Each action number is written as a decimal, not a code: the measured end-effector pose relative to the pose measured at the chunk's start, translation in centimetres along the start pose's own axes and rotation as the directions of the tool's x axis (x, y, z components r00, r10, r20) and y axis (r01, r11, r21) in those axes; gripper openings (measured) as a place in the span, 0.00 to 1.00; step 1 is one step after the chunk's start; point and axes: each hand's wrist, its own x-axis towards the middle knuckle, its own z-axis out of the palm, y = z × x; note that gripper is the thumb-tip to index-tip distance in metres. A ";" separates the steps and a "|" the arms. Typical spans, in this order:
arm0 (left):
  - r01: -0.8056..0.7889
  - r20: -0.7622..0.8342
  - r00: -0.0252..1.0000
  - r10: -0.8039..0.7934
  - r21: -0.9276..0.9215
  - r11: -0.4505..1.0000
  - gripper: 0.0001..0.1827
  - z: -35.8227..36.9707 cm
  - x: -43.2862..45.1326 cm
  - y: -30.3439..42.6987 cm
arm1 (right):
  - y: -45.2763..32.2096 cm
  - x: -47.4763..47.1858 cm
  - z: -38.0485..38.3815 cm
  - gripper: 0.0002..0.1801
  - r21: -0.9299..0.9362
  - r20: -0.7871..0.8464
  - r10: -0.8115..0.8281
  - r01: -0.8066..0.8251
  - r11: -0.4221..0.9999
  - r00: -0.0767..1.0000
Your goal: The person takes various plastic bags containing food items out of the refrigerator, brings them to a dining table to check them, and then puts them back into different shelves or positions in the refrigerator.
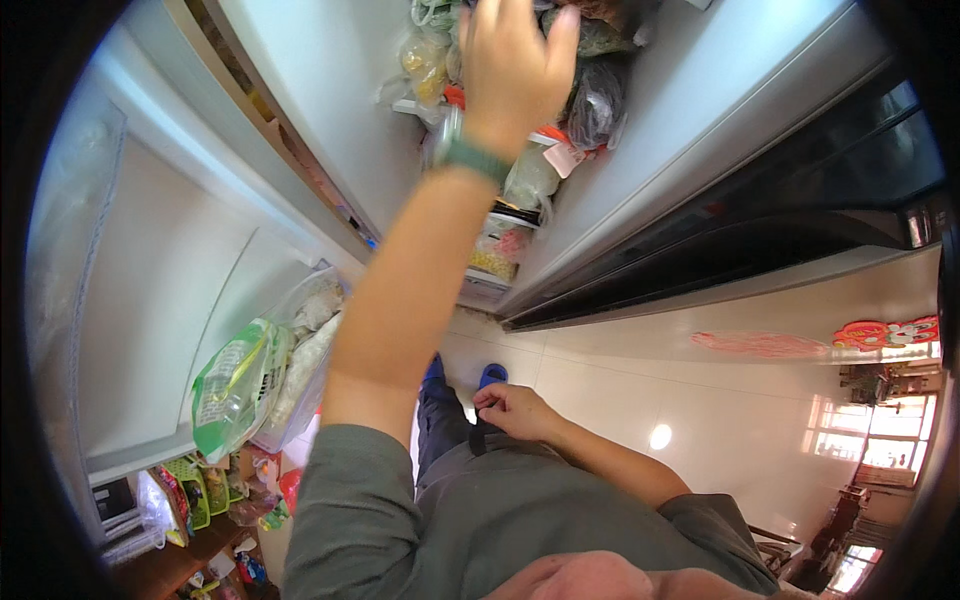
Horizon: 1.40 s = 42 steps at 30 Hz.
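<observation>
My left hand (517, 67), with a green band (474, 160) on its wrist, reaches into an open refrigerator. Its thumb stands apart; the fingers run to the top edge of the picture, so whether they hold something is hidden. Around it are tied plastic bags of food: a clear bag with yellow contents (424, 66) to the left and a dark translucent bag (598, 109) to the right. Below the wrist hangs a pale knotted bag (532, 176). Near my waist, my right hand (517, 410) is loosely curled, and nothing shows in it.
The open door (172, 255) at left carries a green-and-white plastic bag (240, 390) in its shelf. A dark glossy door (720, 240) borders the right side. Lower compartments hold a bag with yellow kernels (495, 255). Green baskets (196, 487) stand at lower left. Pale tiles (600, 375) cover the floor.
</observation>
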 end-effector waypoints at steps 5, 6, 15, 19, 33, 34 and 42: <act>0.766 0.269 0.639 -0.720 -0.311 0.563 0.23 -4.5 -17.6 -1.3 | 1.7 -0.4 -0.3 0.15 0.022 0.004 0.053 -0.053 0.998 0.999; 0.779 0.251 0.626 -0.738 -0.247 0.576 0.26 -3.9 -19.5 -2.2 | 1.7 -0.6 -0.6 0.15 -0.013 -0.009 0.065 -0.065 0.998 0.998; 0.693 0.245 0.637 -0.731 0.233 0.682 0.30 5.0 -24.3 -10.0 | 4.6 -3.9 -1.0 0.15 -0.032 -0.086 0.172 -0.176 0.984 0.981; 0.750 0.242 0.629 -0.739 0.064 0.659 0.18 3.7 -25.5 -11.1 | 6.2 -4.3 -1.6 0.16 0.022 -0.118 0.201 -0.199 0.980 0.973; 0.786 0.414 0.076 -0.907 -0.584 -0.201 0.15 -1.2 -30.7 -9.6 | -0.1 13.3 -9.8 0.35 0.673 -0.468 0.249 0.160 0.722 0.848; 0.785 0.422 0.079 -0.903 -0.584 -0.204 0.15 -1.7 -31.4 -9.9 | -0.8 14.7 -10.0 0.33 0.722 -0.433 0.297 0.131 0.679 0.851; 0.859 0.421 0.005 -0.907 -0.466 -0.212 0.12 -3.3 -33.4 -10.0 | 0.8 21.0 -9.8 0.28 0.804 -0.579 0.417 0.407 0.432 0.701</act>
